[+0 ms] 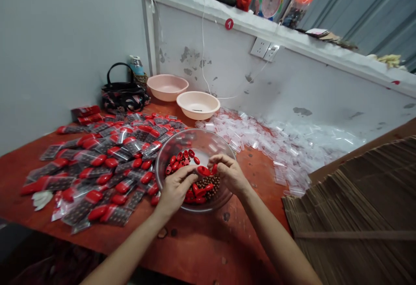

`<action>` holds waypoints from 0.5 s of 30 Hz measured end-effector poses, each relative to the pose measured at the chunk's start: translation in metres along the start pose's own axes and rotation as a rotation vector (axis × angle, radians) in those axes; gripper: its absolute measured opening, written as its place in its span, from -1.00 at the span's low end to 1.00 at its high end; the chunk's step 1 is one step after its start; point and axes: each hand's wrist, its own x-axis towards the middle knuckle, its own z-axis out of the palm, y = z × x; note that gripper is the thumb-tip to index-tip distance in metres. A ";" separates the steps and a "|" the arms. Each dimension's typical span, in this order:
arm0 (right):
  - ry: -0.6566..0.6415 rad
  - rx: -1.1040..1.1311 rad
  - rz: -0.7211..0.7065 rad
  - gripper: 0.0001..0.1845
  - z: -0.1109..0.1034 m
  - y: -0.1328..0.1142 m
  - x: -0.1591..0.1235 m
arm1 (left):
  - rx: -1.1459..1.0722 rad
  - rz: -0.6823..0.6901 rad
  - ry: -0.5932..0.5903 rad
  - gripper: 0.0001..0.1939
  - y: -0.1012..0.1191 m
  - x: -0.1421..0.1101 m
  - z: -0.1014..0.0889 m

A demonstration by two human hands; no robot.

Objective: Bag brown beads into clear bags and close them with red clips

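Note:
My left hand (173,192) pinches a glossy red oval shell (203,171) above a large clear bowl (227,141). Just to its right, my right hand (230,175) is closed on a smaller red piece (214,169), close to or touching the shell; I cannot tell which. Inside the bowl lie more red oval pieces (180,157), some of them hollow, and many small brown balls (213,184). The fingers partly hide both held pieces.
Left of the bowl, clear packets with red ends (97,159) are heaped. Clear plastic pieces (260,137) spread behind and right. Two basins, one pink (167,86) and one cream (198,113), stand behind. A black handbag (125,96) is back left, stacked brown cardboard (357,215) at right.

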 end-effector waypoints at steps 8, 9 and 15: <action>-0.201 0.158 0.298 -0.76 0.019 0.005 0.003 | 0.152 0.140 -0.013 -0.77 0.000 -0.005 0.003; -0.183 0.199 0.280 -0.79 0.021 0.008 0.004 | 0.157 0.152 -0.003 -0.77 -0.001 -0.006 0.003; -0.065 0.310 0.257 -0.90 0.036 0.024 0.001 | 0.219 0.214 0.071 -0.76 -0.003 -0.011 0.002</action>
